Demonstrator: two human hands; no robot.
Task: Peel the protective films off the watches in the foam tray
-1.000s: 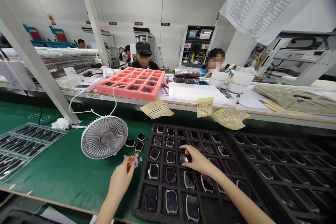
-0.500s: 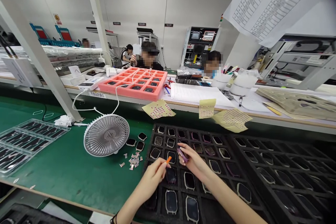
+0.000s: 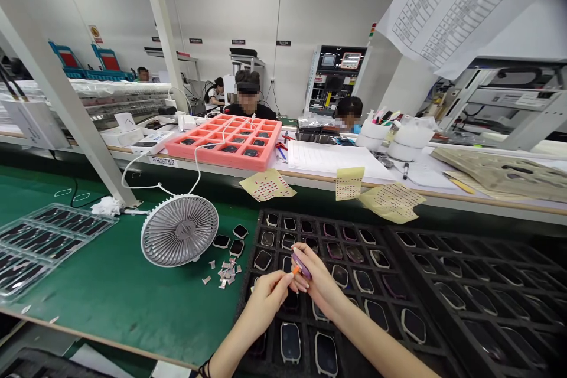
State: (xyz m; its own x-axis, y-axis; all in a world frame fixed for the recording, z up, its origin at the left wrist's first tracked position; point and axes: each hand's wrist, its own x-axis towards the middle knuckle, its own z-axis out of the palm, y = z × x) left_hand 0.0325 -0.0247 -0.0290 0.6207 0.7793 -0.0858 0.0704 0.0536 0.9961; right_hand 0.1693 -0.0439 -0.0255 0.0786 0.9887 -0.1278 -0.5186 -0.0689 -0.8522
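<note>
one left hand [image 3: 267, 296], a dark band at its wrist, pinches one orange tool [image 3: 296, 270] between thumb and finger. one right hand [image 3: 319, 284] grips one purple-framed watch case [image 3: 302, 265], held up over the first of two black foam trays [image 3: 253, 318]; the orange tool is at the case's edge. the other foam tray [image 3: 443, 322] lies to the right, and both carry rows of framed watch faces.

left of the first tray, on the green tabletop [image 3: 133, 301], lie three loose watch faces [image 3: 237, 247] and a pile of small pale pieces [image 3: 227, 273], too jumbled to count. one grey fan [image 3: 179, 230] stands beside them.

three yellow sheets [image 3: 349, 183] with rows of marks hang from the shelf edge, where one label [image 3: 163, 161] reads "不良品放置区". above sit one pink foam tray [image 3: 212, 156], one black marker [image 3: 406, 170] and two white containers [image 3: 398, 146].

four people are beyond; three dark wall signs [image 3: 283, 43] are too small to read.
</note>
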